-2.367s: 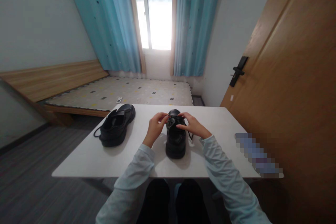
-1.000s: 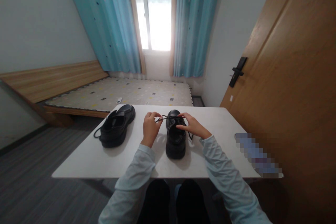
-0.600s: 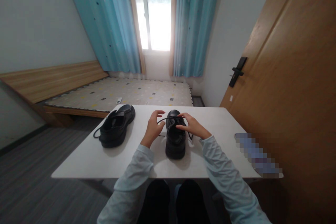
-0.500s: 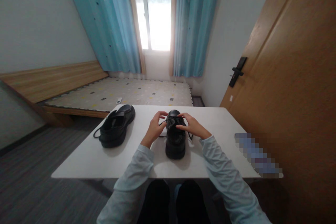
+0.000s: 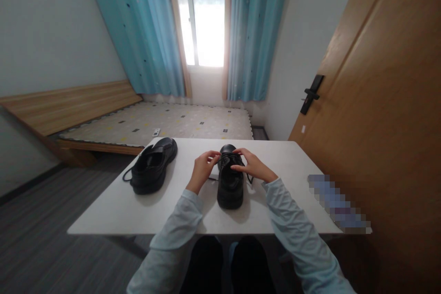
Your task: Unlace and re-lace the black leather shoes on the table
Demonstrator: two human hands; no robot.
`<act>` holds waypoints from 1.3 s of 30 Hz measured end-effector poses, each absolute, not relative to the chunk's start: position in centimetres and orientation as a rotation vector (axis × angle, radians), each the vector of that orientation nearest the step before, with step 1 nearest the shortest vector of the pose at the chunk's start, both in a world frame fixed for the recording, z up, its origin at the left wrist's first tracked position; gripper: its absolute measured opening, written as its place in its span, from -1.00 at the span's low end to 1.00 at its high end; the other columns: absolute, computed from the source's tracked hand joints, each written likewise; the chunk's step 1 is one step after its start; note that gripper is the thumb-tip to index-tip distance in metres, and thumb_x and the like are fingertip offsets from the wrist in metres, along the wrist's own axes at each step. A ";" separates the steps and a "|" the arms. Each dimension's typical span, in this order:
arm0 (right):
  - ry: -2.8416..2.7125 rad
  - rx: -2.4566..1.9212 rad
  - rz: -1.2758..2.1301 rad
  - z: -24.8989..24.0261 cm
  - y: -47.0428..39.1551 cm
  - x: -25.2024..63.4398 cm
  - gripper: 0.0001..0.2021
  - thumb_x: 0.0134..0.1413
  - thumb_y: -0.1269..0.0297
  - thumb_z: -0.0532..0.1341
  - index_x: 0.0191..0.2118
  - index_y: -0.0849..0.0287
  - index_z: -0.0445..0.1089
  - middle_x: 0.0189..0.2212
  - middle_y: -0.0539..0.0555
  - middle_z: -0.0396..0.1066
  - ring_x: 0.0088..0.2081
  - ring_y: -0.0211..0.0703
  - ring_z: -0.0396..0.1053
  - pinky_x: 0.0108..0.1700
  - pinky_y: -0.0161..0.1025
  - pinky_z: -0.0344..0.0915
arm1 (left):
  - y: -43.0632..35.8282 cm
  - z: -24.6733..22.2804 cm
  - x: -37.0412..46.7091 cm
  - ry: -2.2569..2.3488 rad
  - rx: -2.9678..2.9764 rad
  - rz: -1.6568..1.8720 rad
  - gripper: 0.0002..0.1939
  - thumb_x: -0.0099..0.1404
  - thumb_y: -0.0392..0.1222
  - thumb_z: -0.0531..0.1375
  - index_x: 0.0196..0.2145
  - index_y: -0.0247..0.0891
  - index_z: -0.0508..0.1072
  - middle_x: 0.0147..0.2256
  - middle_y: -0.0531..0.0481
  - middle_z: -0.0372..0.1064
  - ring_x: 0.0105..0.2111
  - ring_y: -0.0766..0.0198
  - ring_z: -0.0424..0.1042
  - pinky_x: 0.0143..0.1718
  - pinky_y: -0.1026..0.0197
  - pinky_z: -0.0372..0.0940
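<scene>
A black lace-up shoe [image 5: 230, 188] stands upright on the white table in front of me, its toe pointing away. My left hand [image 5: 204, 169] is at the left of its laces, fingers bent and pinched together at the shoe's edge; what they hold is too small to make out. My right hand [image 5: 253, 165] rests on the right side of the shoe, thumb and fingers apart over the laces and the opening. A black lace loop hangs down on the right side. A second black shoe [image 5: 148, 174] lies at the table's left, its lace trailing off the heel end.
The white table [image 5: 113, 213] spans the front. A blurred blue item [image 5: 336, 202] lies at its right edge. Behind stands a bed [image 5: 179, 121] with a small white remote [image 5: 156, 132]. A wooden door [image 5: 386, 101] is at the right.
My left fingers have drawn closer together and dipped slightly beside the laces. My right hand and both shoes look unmoved.
</scene>
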State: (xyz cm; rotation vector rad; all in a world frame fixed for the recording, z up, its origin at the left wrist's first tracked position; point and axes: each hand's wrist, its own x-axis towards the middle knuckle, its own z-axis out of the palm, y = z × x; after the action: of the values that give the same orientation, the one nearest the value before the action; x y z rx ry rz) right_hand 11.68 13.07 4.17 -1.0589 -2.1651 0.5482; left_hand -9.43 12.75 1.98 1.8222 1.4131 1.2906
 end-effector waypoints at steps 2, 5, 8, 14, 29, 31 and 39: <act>-2.157 -1.057 0.556 4.1 13.1 11.7 -0.50 -0.08 0.15 0.34 -0.02 0.22 0.26 -0.06 0.20 0.35 -0.01 -0.01 0.33 0.07 -0.02 0.24 | 12.7 2.0 -9.3 1.408 1.870 1.300 -0.83 0.18 -0.15 0.18 -0.32 -0.23 0.53 -0.31 -0.05 0.51 -0.41 0.26 0.44 -0.32 0.22 0.34; -2.151 -1.053 0.565 4.1 13.0 11.6 -0.49 -0.08 0.17 0.34 -0.01 0.24 0.23 -0.05 0.22 0.35 -0.01 -0.02 0.34 0.07 -0.03 0.25 | 12.7 1.9 -9.0 1.378 1.895 1.316 -0.85 0.18 -0.17 0.19 -0.31 -0.23 0.52 -0.31 -0.04 0.50 -0.41 0.26 0.44 -0.33 0.22 0.35; -2.152 -1.059 0.562 4.2 13.0 11.5 -0.49 -0.09 0.18 0.34 -0.02 0.25 0.23 -0.06 0.24 0.35 -0.01 -0.01 0.34 0.07 -0.02 0.25 | 12.7 1.8 -8.8 1.372 1.876 1.323 -0.84 0.17 -0.16 0.20 -0.30 -0.25 0.50 -0.32 -0.05 0.49 -0.41 0.26 0.44 -0.34 0.21 0.35; -2.145 -1.055 0.555 4.0 13.2 11.5 -0.49 -0.10 0.18 0.35 -0.02 0.23 0.24 -0.07 0.21 0.36 -0.02 -0.01 0.35 0.05 -0.01 0.26 | 13.1 1.4 -8.6 1.339 1.822 1.339 -0.80 0.22 -0.10 0.13 -0.32 -0.26 0.48 -0.33 -0.06 0.49 -0.35 0.23 0.45 -0.32 0.21 0.35; -2.136 -1.052 0.554 3.7 13.1 11.4 -0.49 -0.12 0.19 0.35 -0.03 0.22 0.25 -0.07 0.21 0.35 -0.02 -0.01 0.34 0.05 -0.02 0.27 | 14.8 0.6 -8.5 1.284 1.656 1.307 -0.75 0.07 -0.03 0.22 -0.41 -0.30 0.45 -0.43 -0.05 0.45 -0.47 0.26 0.40 -0.40 0.23 0.30; -2.139 -1.052 0.552 3.7 13.1 11.3 -0.50 -0.11 0.19 0.35 -0.03 0.22 0.26 -0.08 0.20 0.36 -0.02 -0.02 0.34 0.05 -0.02 0.26 | 14.9 0.6 -8.4 1.294 1.697 1.328 -0.79 0.09 -0.07 0.20 -0.43 -0.28 0.43 -0.44 -0.03 0.44 -0.45 0.26 0.40 -0.36 0.21 0.30; -2.137 -1.058 0.534 3.7 13.1 11.2 -0.50 -0.10 0.18 0.35 -0.03 0.21 0.26 -0.09 0.20 0.36 -0.03 -0.01 0.34 0.04 0.00 0.26 | 14.2 0.8 -8.0 1.276 1.870 1.417 -0.91 0.21 -0.19 0.12 -0.39 -0.25 0.35 -0.37 -0.01 0.40 -0.34 0.26 0.39 -0.29 0.21 0.30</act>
State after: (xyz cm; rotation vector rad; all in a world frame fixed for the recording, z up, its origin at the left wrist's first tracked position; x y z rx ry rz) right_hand 11.21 13.13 3.71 -1.0584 -2.1369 0.5342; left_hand -8.02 14.20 0.79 1.8698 1.2759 1.4169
